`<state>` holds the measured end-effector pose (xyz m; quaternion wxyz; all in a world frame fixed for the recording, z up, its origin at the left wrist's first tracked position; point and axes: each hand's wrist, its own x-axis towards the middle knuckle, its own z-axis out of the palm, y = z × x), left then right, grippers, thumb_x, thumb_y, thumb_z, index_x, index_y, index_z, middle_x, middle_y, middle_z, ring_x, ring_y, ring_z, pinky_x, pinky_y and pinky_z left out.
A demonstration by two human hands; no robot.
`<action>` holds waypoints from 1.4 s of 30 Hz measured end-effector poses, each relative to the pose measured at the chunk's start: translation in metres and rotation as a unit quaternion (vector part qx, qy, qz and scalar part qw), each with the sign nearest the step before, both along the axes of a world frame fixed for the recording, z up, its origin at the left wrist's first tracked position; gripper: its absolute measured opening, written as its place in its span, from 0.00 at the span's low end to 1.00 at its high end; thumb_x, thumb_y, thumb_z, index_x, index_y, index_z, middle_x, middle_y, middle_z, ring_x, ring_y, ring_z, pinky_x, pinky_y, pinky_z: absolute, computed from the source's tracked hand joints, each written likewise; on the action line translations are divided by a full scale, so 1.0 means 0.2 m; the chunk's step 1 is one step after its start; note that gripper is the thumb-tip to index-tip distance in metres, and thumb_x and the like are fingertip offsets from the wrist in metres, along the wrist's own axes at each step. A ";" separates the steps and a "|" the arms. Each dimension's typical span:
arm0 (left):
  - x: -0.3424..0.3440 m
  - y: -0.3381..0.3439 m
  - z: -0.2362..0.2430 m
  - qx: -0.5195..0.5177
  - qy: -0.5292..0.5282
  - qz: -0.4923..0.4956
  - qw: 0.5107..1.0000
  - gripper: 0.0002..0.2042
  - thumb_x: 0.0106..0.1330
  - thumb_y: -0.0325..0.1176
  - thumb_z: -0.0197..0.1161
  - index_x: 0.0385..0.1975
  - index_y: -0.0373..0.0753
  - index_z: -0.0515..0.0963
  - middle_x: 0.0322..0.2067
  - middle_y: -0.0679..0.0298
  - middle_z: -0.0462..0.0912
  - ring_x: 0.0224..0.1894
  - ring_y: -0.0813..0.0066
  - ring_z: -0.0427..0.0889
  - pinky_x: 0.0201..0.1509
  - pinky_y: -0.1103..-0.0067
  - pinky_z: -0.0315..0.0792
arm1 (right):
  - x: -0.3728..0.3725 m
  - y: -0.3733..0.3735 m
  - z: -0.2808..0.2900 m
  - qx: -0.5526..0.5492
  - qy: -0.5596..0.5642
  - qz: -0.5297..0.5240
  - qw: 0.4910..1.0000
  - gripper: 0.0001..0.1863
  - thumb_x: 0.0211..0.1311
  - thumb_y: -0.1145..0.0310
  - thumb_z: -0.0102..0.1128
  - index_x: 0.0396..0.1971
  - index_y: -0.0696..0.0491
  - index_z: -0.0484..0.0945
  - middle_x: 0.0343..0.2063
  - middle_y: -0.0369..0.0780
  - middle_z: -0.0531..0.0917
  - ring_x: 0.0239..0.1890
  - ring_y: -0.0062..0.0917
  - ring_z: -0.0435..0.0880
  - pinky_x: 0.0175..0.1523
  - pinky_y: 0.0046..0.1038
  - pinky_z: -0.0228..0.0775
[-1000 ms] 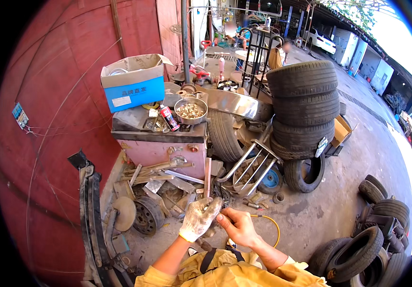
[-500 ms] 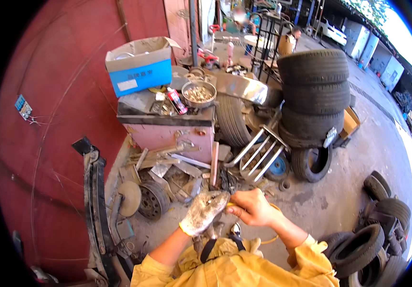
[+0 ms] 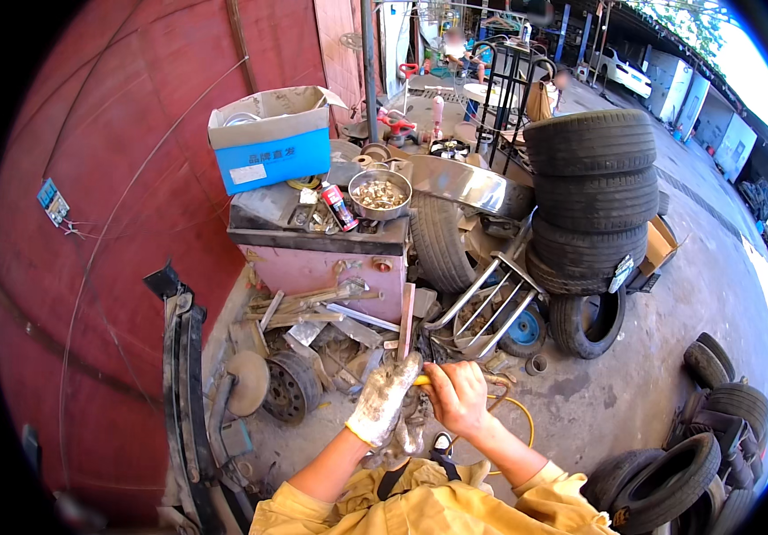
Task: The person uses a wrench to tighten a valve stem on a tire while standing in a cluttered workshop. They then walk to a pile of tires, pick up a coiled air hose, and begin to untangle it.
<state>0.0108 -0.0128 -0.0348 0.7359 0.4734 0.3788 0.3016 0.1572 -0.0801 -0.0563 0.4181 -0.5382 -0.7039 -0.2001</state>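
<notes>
My left hand (image 3: 382, 403), in a dirty white work glove, is held in front of my body with its fingers curled. What lies inside them is hidden. Below it hangs a greyish, glove-like piece (image 3: 409, 437), too unclear to name. My bare right hand (image 3: 460, 397) is closed around a thin yellow hose (image 3: 525, 419). A short yellow length sticks out of my right fist and meets the left glove. On the other side the hose loops down past my right wrist.
A pink cabinet (image 3: 313, 272) carries a blue box (image 3: 272, 159), a spray can (image 3: 339, 207) and a metal bowl (image 3: 380, 194) of small parts. Scrap and a wheel rim (image 3: 291, 388) lie ahead. Stacked tires (image 3: 591, 192) stand right; more tires (image 3: 669, 481) lie near right.
My left hand has turned more upright, and my right hand has tipped its knuckles upward, still on the hose. More of the hose loop shows. The whole scene sits slightly lower in view.
</notes>
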 end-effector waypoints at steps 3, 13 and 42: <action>0.04 0.00 -0.03 -0.002 0.041 -0.040 0.998 0.16 0.70 0.46 0.59 0.33 0.38 0.82 0.28 0.72 0.78 0.32 0.85 0.72 0.35 0.80 0.67 | 0.12 0.00 -0.05 -0.076 -0.026 0.055 0.995 0.17 0.52 0.66 0.69 0.39 0.58 0.76 0.25 0.38 0.74 0.26 0.30 0.76 0.31 0.30 0.68; 0.10 0.03 -0.06 0.045 -0.038 0.020 0.998 0.12 0.71 0.39 0.57 0.35 0.35 0.80 0.32 0.67 0.83 0.35 0.83 0.78 0.37 0.79 0.72 | 0.00 0.08 -0.04 -0.043 0.202 0.038 0.978 0.03 0.60 0.75 0.55 0.33 0.58 0.73 0.21 0.45 0.75 0.19 0.43 0.76 0.24 0.38 0.66; 0.05 0.14 -0.11 0.051 0.081 -0.004 0.995 0.20 0.70 0.51 0.57 0.28 0.39 0.81 0.24 0.76 0.74 0.27 0.87 0.66 0.31 0.81 0.62 | -0.03 0.03 0.06 -0.120 0.093 -0.054 0.987 0.13 0.55 0.68 0.66 0.40 0.55 0.77 0.34 0.41 0.77 0.39 0.36 0.76 0.46 0.36 0.64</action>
